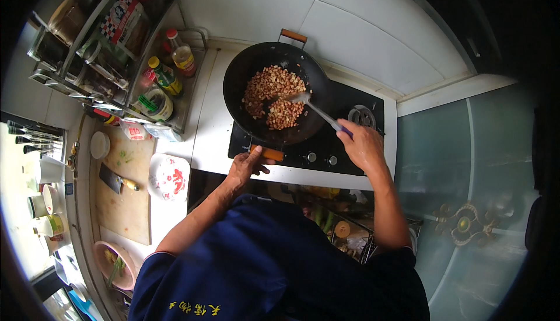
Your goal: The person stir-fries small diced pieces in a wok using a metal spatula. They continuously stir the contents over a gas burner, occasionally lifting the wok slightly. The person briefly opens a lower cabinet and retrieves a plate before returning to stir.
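A black wok sits on the gas cooktop, tilted slightly in view. Peanuts, reddish-brown, lie heaped in its bowl, with a gap running through the heap. My left hand grips the wok's near wooden handle, thumb on top. In my right hand is the purple-grey handle of a metal spatula; its blade rests among the peanuts at their right side. The far wooden handle stands close to the tiled wall.
Left of the cooktop is a rack with jars and sauce bottles. A cleaver lies on a cutting board, beside a floral plate. A pink basin holds vegetables. A frosted glass door stands at right.
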A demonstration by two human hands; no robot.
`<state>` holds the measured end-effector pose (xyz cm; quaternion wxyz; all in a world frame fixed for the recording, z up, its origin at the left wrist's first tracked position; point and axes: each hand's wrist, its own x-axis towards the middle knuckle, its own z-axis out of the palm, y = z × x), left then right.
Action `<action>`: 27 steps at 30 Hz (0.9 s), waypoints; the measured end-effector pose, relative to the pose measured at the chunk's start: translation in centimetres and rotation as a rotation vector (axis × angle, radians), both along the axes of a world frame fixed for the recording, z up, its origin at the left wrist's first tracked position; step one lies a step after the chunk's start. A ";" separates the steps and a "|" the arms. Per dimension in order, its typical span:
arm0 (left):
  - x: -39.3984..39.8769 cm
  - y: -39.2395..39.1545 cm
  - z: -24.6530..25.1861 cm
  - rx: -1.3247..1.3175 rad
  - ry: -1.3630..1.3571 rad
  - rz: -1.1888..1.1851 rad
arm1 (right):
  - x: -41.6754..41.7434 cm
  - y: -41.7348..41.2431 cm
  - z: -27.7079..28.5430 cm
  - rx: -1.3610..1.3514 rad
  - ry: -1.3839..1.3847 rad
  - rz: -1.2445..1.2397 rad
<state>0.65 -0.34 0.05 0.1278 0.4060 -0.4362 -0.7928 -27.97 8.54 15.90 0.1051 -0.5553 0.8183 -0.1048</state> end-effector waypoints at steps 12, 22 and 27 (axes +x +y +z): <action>-0.1 0.1 -0.1 0.000 -0.003 0.012 | 0.9 -0.5 -2.6 0.112 0.039 -0.023; -0.1 0.1 0.0 -0.007 -0.013 0.021 | 4.2 -7.5 -8.0 -0.009 -0.106 -0.013; -0.2 0.1 0.5 -0.015 0.001 0.021 | 3.2 -3.0 -3.6 0.166 -0.213 0.069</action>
